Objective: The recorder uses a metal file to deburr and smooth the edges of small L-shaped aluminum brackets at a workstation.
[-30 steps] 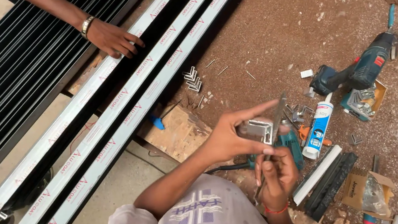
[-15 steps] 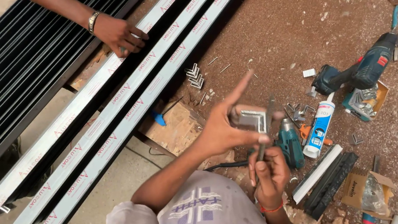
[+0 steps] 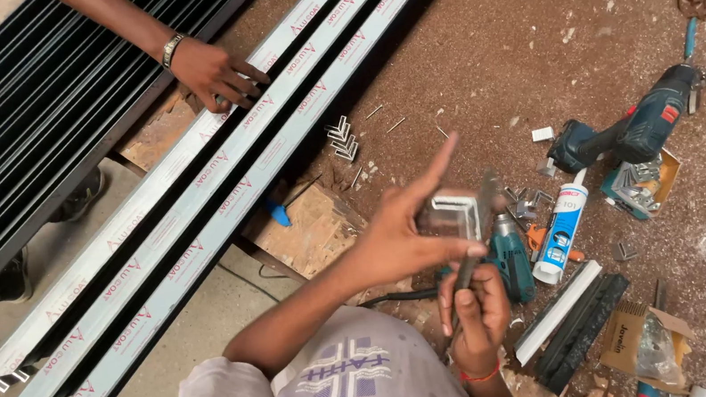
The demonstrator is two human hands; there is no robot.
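Head view: left hand point(image 3: 394, 238) now raised higher, grip closed on metal corner bracket point(image 3: 455, 213), index finger pointing up; right hand point(image 3: 472, 305) grip closed around screwdriver point(image 3: 463, 276) beneath it, seemingly readying fastening above the floor point(image 3: 478, 48).

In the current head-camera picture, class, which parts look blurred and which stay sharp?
Head view: the small metal corner bracket and the raised left hand holding it are smeared; the right hand is a little soft; the long white aluminium profiles and blue cordless drill look crisp.
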